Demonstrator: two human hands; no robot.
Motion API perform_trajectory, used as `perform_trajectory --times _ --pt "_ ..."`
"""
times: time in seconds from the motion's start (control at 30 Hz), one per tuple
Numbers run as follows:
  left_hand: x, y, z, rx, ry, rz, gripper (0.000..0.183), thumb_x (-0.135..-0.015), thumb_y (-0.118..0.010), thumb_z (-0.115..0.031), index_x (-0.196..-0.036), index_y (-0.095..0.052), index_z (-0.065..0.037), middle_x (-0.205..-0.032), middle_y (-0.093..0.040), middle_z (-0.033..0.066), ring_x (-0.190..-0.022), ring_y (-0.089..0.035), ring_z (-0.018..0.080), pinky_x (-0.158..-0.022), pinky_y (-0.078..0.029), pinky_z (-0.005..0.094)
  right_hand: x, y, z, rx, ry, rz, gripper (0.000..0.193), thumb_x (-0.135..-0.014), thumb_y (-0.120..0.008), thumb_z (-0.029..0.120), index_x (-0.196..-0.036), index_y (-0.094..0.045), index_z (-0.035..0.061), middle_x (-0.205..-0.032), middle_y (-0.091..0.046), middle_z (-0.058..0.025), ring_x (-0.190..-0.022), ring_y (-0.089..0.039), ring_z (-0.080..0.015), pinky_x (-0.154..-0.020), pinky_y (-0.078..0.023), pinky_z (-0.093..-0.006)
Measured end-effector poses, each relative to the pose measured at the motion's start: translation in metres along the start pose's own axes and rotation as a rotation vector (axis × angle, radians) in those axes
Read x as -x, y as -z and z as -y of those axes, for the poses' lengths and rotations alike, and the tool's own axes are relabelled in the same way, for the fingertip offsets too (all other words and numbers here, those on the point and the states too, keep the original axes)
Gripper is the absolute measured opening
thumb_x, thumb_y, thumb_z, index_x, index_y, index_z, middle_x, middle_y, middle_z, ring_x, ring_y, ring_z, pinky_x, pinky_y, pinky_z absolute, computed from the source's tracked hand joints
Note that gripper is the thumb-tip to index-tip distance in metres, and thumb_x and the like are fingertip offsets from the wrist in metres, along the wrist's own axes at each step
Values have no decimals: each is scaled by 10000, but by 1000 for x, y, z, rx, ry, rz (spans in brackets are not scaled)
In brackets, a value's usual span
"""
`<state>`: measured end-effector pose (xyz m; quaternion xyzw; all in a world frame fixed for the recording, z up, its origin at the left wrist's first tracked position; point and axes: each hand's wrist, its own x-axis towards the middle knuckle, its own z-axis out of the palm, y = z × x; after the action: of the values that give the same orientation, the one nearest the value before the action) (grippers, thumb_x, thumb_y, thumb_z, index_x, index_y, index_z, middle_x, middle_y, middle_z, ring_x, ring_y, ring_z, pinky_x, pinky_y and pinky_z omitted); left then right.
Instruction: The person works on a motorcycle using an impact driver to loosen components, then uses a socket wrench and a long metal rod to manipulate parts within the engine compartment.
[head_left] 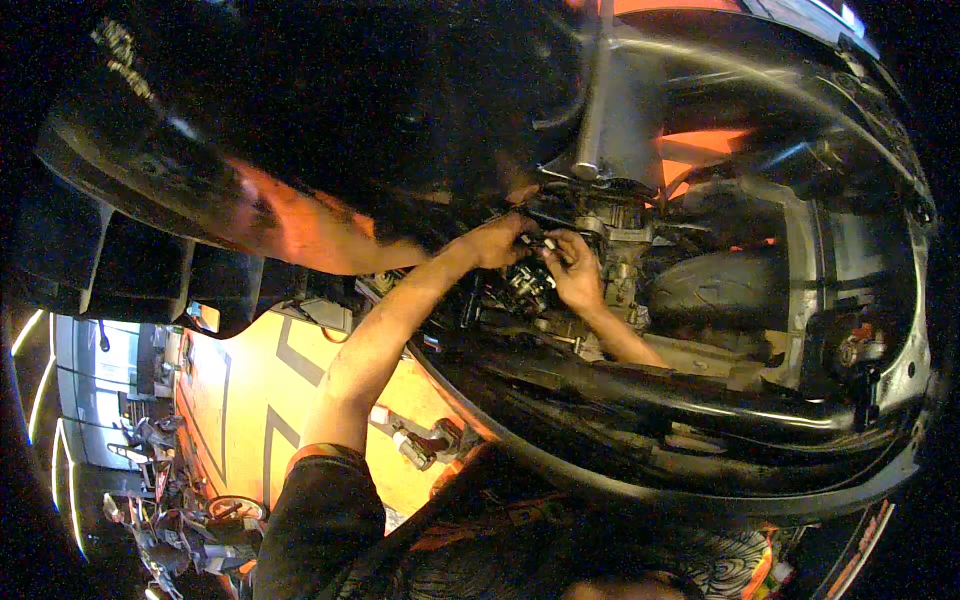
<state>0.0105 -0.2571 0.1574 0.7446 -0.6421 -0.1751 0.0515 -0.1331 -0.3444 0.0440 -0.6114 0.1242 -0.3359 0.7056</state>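
Observation:
Both my hands are inside the open body of a black vehicle (600, 440), close together above metal machinery. My left hand (500, 240) reaches in from the left with its fingers curled together. What those fingers hold is too dark and small to name. Close beside it, my right hand (574, 275) pinches a small pale piece (549, 244) between thumb and fingers. Just below the fingertips lies a dark, shiny mechanical part (530, 285). To the right of it are greyish metal engine parts (620, 240).
A dark raised panel (330, 120) hangs over my left arm. A metal bar (597, 100) comes down beyond my hands. The vehicle's curved rim (560, 480) runs between me and the machinery. A cordless power tool (425, 442) lies at lower left; motorcycles (180, 530) stand farther left.

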Motion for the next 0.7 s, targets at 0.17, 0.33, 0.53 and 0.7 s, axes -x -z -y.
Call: perform_trajectory --times 0.17,0.33,0.53,0.7 --pt "-6 -1 -34 -78 190 4 551 -776 -597 -425 -1226 -461 -137 -1105 -547 200 -997 -528 382 -873 -423 455 -5 9 -8 -69 -65 -62 297 -801 -638 99 -1049 -503 7 -1007 -587 -116 -985 -558 -205 -867 -427 -285" --pt "-7 -9 -25 -182 97 -17 487 -822 -530 -410 -1234 -463 -159 -1100 -562 178 -1023 -527 361 -881 -416 459 1 18 2 99 -139 26 402 -795 -657 217 -1112 -498 28 -1011 -601 -119 -952 -573 -209 -856 -443 -308" --pt "-15 -2 -27 -130 81 110 375 -815 -554 -279 -1164 -534 -143 -1114 -564 160 -1047 -522 341 -910 -408 431 27 16 79 509 -106 373 856 -658 -721 492 -1254 -360 -4 -1174 -500 -233 -1083 -500 -358 -931 -390 -393" --pt "-19 -6 -16 -61 103 136 393 -775 -596 -185 -1163 -542 -155 -1139 -551 159 -1034 -529 336 -920 -404 403 24 8 44 652 -157 428 874 -594 -779 439 -1234 -372 5 -1124 -540 -197 -1043 -527 -330 -890 -424 -381"
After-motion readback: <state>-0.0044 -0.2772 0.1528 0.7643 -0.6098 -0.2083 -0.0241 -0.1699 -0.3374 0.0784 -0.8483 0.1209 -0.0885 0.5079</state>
